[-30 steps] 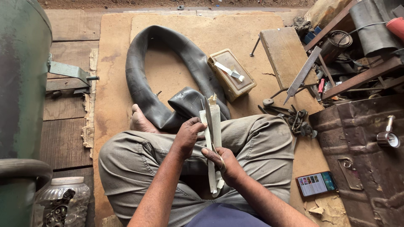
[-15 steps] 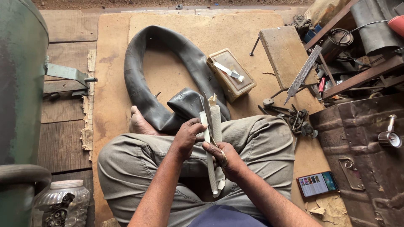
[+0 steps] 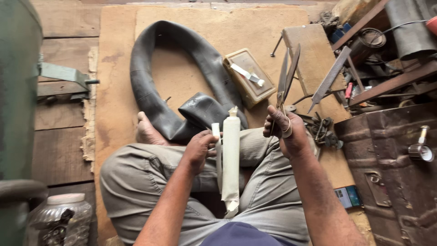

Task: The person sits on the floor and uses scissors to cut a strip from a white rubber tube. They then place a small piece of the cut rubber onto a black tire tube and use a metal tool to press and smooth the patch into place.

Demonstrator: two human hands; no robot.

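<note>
Leftmost, green drum (image 3: 16, 91) and clear jar (image 3: 59, 218) sit clear of the work. Left hand (image 3: 199, 148) pinches the loose strip beside the pale patch roll (image 3: 231, 159), which stands upright over the lap, near of the black inner tube (image 3: 154, 86). Right hand (image 3: 286, 132) is clenched through the scissors (image 3: 287, 75), blades raised and pointing far. Judgement: keep the strip taut, bring blades square across it, cut away from the left fingers. Rasp (image 3: 330, 77) lies right.

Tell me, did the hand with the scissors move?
Yes. The right hand lifted off the white roll and swung right, raising the scissors toward the wooden block.
</note>
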